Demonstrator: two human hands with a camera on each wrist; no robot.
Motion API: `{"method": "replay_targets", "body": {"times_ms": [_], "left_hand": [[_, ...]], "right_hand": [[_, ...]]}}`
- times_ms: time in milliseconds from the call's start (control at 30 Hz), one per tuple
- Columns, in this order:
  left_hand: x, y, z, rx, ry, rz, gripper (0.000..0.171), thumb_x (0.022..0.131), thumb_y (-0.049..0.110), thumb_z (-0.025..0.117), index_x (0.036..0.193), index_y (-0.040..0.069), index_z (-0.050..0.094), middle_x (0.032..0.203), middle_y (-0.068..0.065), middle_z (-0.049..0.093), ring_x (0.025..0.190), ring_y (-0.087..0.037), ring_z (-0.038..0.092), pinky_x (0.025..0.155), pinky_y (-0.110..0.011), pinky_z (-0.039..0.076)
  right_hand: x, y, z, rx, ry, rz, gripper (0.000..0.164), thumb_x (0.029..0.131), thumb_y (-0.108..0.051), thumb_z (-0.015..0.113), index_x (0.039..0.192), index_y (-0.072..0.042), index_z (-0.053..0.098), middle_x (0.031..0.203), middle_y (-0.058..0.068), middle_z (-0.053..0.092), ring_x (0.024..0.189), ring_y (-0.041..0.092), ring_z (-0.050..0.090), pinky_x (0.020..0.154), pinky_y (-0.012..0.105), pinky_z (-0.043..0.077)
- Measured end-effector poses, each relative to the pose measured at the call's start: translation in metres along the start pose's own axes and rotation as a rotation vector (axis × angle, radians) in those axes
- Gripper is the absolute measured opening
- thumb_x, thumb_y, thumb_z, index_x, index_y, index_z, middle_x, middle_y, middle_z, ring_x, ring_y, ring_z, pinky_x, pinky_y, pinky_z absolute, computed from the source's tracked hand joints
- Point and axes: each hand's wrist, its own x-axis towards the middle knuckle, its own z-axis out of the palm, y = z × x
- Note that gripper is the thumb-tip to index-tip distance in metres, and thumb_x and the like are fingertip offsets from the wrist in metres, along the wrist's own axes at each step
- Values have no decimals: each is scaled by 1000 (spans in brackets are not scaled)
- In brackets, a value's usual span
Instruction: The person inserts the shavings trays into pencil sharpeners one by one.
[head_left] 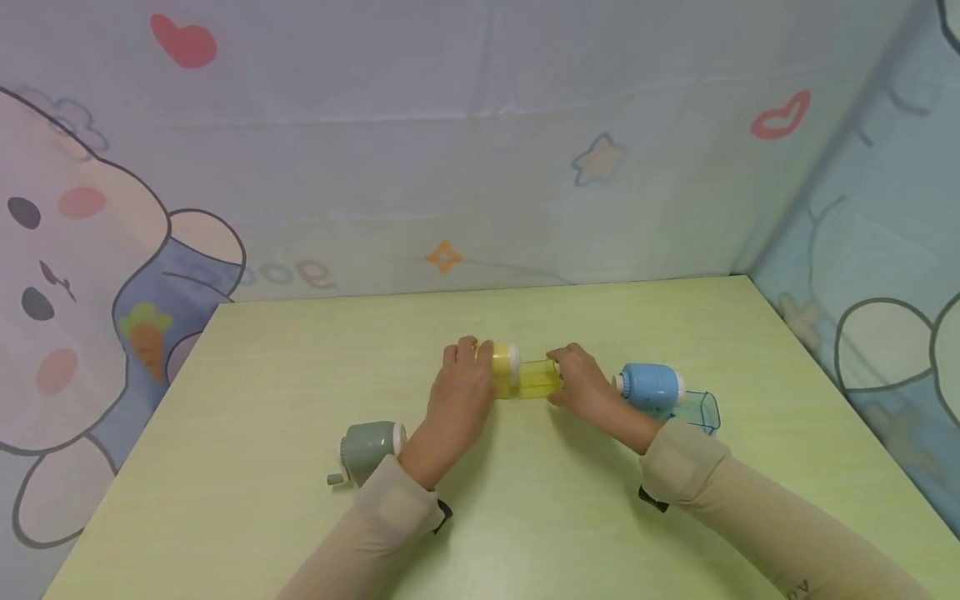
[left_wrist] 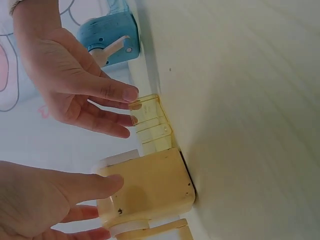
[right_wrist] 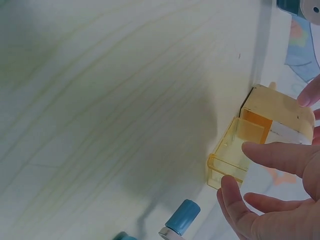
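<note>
A yellow crank pencil sharpener (head_left: 504, 367) lies on the table with its clear yellow drawer (head_left: 538, 380) sticking out to the right. My left hand (head_left: 463, 387) grips the sharpener's body, thumb on the near side and fingers behind, as the left wrist view shows. The right hand (head_left: 588, 390) has its thumb and fingers about the drawer's outer end, pinching it. In the right wrist view the drawer (right_wrist: 227, 150) looks pulled well out of the body and holds nothing that I can see.
A grey-green sharpener (head_left: 371, 446) lies left of the left forearm, partly hidden by it. Right of the right hand is a blue sharpener (head_left: 651, 386) with its clear blue drawer (head_left: 697, 411) out. Printed cloth (head_left: 420, 167) hangs behind the table (head_left: 300, 350).
</note>
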Motion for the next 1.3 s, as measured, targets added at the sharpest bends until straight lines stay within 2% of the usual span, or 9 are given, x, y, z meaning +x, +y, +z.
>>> {"method": "replay_targets", "body": {"times_ms": [200, 433, 767, 1000, 1133, 1300], "left_hand": [[3, 0, 4, 37, 4, -1, 42, 79, -2, 63, 119, 0, 51, 115, -19, 46, 96, -32, 47, 60, -29, 50], [4, -1, 6, 87, -9, 12, 44, 76, -3, 67, 118, 1, 52, 112, -17, 48, 93, -31, 48, 60, -27, 50], [4, -1, 6, 133, 18, 31, 45, 72, -4, 71, 113, 1, 53, 108, -16, 49, 88, -30, 49, 60, -25, 50], [4, -1, 5, 147, 39, 36, 42, 72, -4, 70, 111, 0, 55, 105, -16, 50, 86, -30, 50, 60, -25, 50], [4, -1, 4, 160, 46, 37, 41, 73, -4, 70, 111, 0, 55, 105, -16, 51, 86, -30, 51, 60, -25, 50], [4, 0, 4, 179, 21, 34, 41, 73, -4, 69, 111, 0, 55, 105, -16, 51, 87, -29, 51, 60, -24, 50]], "right_hand": [[3, 1, 4, -15, 15, 9, 59, 66, 3, 73, 117, 14, 47, 100, 21, 49, 80, 24, 47, 73, 37, 47], [3, 0, 4, -19, 14, 17, 60, 68, 2, 74, 119, 14, 46, 102, 22, 48, 83, 25, 47, 76, 38, 46], [3, 1, 4, -26, 23, 1, 55, 69, 7, 70, 117, 16, 46, 105, 26, 48, 92, 30, 47, 81, 41, 44], [3, 3, 3, 2, -1, -7, 49, 73, 7, 66, 116, 16, 46, 97, 23, 50, 83, 27, 47, 73, 39, 46], [3, 4, 2, 31, -25, 2, 48, 75, 7, 65, 117, 15, 45, 100, 24, 50, 84, 27, 49, 72, 38, 47], [4, 5, 3, 50, -36, 15, 47, 76, 6, 65, 117, 15, 45, 102, 24, 49, 84, 28, 51, 71, 37, 48]]}}
